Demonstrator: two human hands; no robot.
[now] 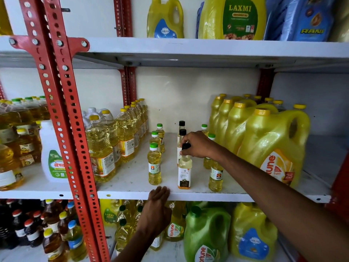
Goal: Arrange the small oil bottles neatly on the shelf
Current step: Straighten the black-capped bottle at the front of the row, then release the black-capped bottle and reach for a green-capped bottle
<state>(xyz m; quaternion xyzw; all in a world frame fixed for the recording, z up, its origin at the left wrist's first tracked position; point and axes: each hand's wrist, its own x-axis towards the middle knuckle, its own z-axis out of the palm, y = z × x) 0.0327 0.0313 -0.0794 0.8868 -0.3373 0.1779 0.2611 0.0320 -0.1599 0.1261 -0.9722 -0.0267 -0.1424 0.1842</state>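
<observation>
A person's left hand lies flat and unclenched on the white shelf's front edge at six o'clock, while the right hand grasps a black-capped oil bottle standing between green-capped bottles at centre.

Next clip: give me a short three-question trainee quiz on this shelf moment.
1. True or false: the right hand has its grip on the top of a black-capped bottle.
2. Where does the left hand rest? A) on a jug B) on the shelf edge C) in the air
3. What cap colour has the front small bottle in the left row?

Key: 1 true; 2 B; 3 green.
</observation>
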